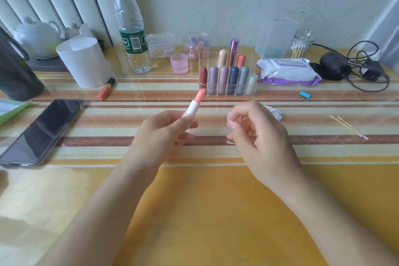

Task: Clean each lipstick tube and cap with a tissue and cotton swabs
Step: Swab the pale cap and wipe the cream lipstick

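Gripping an uncapped lipstick tube [195, 104] by its base, the left hand [164, 131] holds it tilted up and rightward above the striped table [194, 201], pink tip just before a clear organizer [204, 57] of 9 upright capped lipsticks. Right hand [259, 134]: fingers curled, pinching a small pale piece [230, 119], tissue or cap not discernible; crumpled tissue [273, 111] just behind. 2 cotton swabs [349, 128] lie well right; phone [41, 129] far left.

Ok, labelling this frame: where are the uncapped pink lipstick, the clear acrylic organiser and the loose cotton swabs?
Uncapped pink lipstick [195, 103]: head view, white barrel.
Clear acrylic organiser [204, 58]: head view, empty back-left compartment.
Loose cotton swabs [350, 128]: head view, stick.
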